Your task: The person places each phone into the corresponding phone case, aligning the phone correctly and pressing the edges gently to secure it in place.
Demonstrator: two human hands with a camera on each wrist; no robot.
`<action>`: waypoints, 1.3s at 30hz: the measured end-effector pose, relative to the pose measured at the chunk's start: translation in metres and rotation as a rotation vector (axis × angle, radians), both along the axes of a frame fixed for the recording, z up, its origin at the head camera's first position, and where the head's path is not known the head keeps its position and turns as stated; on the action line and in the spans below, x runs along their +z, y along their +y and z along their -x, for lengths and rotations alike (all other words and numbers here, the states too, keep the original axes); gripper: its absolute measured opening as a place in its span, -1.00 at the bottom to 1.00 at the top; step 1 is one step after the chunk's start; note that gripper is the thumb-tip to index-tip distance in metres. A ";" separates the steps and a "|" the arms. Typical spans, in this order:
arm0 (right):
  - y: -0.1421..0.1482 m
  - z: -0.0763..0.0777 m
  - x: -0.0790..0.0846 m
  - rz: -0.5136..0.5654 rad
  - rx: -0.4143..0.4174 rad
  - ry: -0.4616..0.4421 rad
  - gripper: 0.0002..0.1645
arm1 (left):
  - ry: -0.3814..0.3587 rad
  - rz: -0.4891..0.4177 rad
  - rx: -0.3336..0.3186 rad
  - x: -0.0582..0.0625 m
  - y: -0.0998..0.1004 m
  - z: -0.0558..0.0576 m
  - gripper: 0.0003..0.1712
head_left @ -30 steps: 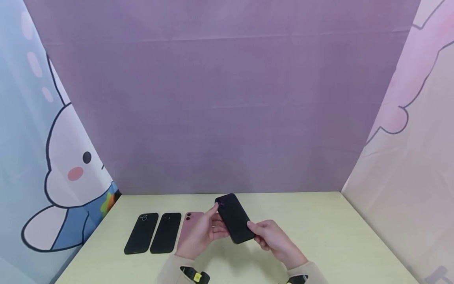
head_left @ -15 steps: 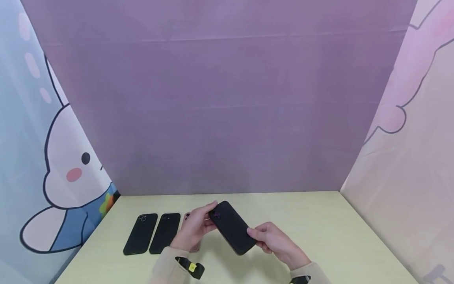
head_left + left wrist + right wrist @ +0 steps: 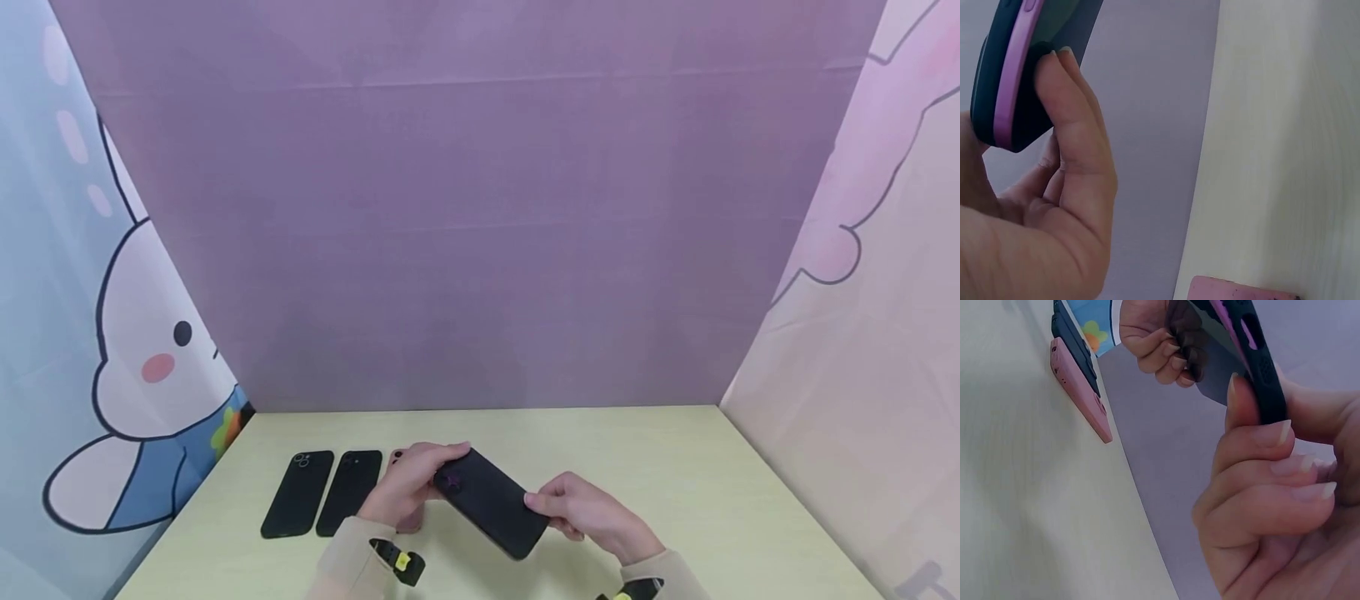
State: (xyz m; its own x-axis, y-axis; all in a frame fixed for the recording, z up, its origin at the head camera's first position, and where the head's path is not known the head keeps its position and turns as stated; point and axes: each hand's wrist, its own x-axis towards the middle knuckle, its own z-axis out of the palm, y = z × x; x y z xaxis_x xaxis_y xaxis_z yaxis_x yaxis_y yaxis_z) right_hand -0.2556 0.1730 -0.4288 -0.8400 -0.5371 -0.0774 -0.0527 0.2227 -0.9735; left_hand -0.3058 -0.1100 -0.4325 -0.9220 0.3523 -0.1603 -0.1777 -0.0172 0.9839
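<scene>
A phone in a black case is held tilted above the table, its back and camera corner towards the head camera. My left hand grips the camera end, thumb on the back and fingers underneath. At the opposite end, my right hand pinches a corner between thumb and curled fingers. In the left wrist view a pink-purple phone edge shows beside the dark case. The right wrist view shows the case's cutouts, a glossy screen and the left hand at the far end.
Two black-cased phones, one at the far left and another beside it, lie on the pale table. A pink phone lies partly hidden behind my left hand. A purple backdrop stands at the table's back edge.
Both hands have lowered the phone slightly towards me. It has turned to lie more sideways, its camera end shifting left and down. The left hand now covers more of the pink phone.
</scene>
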 end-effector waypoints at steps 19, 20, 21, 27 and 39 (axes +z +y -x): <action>-0.008 0.005 -0.007 0.101 -0.296 -0.116 -0.52 | 0.048 -0.026 0.177 -0.006 0.005 -0.006 -0.64; -0.009 0.005 -0.007 0.110 -0.305 -0.118 -0.52 | 0.041 -0.033 0.193 -0.006 0.006 -0.007 -0.64; -0.009 0.005 -0.007 0.117 -0.311 -0.120 -0.52 | 0.035 -0.040 0.207 -0.007 0.006 -0.007 -0.65; -0.010 0.004 -0.006 0.103 -0.302 -0.143 -0.45 | 0.006 -0.053 0.277 -0.008 0.006 -0.008 -0.64; -0.015 0.002 -0.008 0.052 -0.273 -0.149 -0.24 | 0.023 -0.088 0.427 -0.008 0.011 -0.013 -0.60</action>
State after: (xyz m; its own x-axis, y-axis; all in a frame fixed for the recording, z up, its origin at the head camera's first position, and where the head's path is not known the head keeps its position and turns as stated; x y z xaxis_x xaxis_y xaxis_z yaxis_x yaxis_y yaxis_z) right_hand -0.2573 0.1582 -0.4370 -0.9349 -0.3001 -0.1893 0.1466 0.1591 -0.9763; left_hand -0.2930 -0.0994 -0.4401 -0.9910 -0.0502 -0.1240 -0.1140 -0.1687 0.9791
